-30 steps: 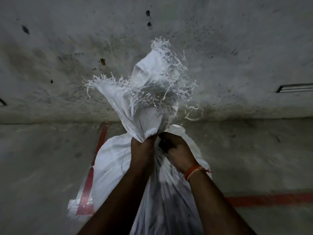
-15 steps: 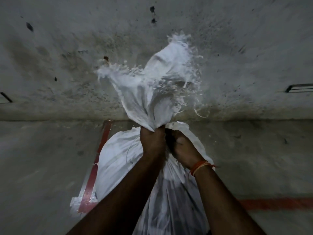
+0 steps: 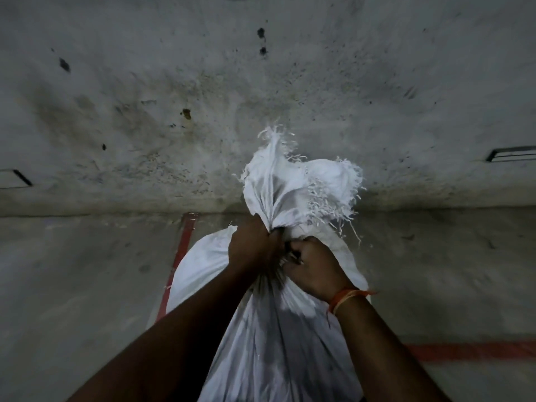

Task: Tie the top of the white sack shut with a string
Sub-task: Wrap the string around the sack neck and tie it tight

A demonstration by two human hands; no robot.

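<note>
Both hands (image 3: 255, 245) bunching woven white sack (image 3: 284, 338), frayed top

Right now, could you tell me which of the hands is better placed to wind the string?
Probably the right hand: its fingers work at the gathered neck, while the left hand is fisted around the sack, holding it closed.

sack (image 3: 278, 329) on floor (image 3: 87, 285) | wall (image 3: 174, 97) behind

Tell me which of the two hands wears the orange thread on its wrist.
The right hand, lower on the gathered neck of the white sack; the left hand's wrist is bare.
</note>
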